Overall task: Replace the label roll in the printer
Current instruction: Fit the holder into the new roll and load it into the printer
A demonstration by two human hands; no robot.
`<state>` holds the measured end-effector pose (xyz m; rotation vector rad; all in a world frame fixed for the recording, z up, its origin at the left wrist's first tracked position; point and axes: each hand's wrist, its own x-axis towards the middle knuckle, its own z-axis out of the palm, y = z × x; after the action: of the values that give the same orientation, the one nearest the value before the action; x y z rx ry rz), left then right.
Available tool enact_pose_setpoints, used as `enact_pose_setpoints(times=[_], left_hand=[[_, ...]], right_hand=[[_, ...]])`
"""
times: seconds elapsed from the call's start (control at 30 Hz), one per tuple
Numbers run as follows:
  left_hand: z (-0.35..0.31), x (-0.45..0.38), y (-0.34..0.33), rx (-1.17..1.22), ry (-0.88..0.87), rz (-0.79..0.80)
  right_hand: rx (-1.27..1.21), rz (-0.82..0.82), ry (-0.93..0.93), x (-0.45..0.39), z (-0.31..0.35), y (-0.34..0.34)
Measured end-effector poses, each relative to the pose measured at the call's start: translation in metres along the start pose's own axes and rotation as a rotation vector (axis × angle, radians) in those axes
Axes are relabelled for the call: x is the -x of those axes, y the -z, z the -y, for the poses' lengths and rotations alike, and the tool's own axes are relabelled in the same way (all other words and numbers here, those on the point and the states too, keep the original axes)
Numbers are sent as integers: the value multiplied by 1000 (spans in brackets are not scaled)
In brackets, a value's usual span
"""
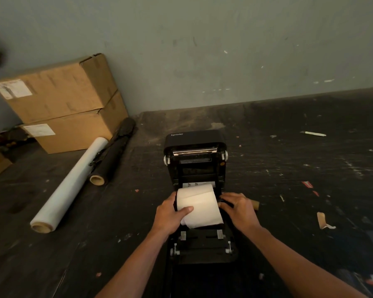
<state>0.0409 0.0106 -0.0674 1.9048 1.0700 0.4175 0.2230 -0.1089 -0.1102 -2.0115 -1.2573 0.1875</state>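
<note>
A black label printer (pixel 195 160) stands on the dark table with its lid swung up and back. A white label roll (pixel 199 204) sits in its open bay, a loose end curling toward me. My left hand (pixel 170 214) grips the roll's left side, thumb lying across the paper. On the roll's right, my right hand (pixel 238 208) has its fingers curled on the black holder at that end. A brown cardboard core (pixel 255 204) peeks out behind my right hand.
Two stacked cardboard boxes (pixel 60 97) stand at the back left against the wall. A clear film roll (pixel 71 186) and a black roll (pixel 112 153) lie beside them. Paper scraps (pixel 322 220) and a white pen (pixel 313 133) lie on the table to the right.
</note>
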Motion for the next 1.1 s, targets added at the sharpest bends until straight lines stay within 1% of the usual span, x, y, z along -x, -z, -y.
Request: enact_pose_setpoints(times=[0.1, 0.23, 0.43, 0.57, 0.7, 0.77, 0.87, 0.97, 1.1], left_hand=[[0, 2, -1, 12, -18, -10], [-4, 4, -1, 22, -44, -24], [-26, -6, 9, -59, -122, -35], [-27, -7, 12, -74, -90, -16], [-26, -5, 3, -78, -61, -47], [-30, -5, 2, -90, -48, -52], [-32, -3, 2, -53, -37, -45], [-32, 8, -3, 8, -24, -74], [-32, 24, -13, 163, -10, -131]], right_hand=[[8, -23, 35, 0, 1, 1], [-25, -40, 31, 4, 1, 0], [-165, -100, -37, 0, -2, -3], [-182, -59, -54, -4, -4, -3], [-171, 25, -50, 1, -11, -4], [-183, 18, -45, 3, -11, -5], [-267, 2, -73, 0, -11, -1], [-314, 2, -67, 0, -10, 7], [-411, -17, -59, 10, -5, 17]])
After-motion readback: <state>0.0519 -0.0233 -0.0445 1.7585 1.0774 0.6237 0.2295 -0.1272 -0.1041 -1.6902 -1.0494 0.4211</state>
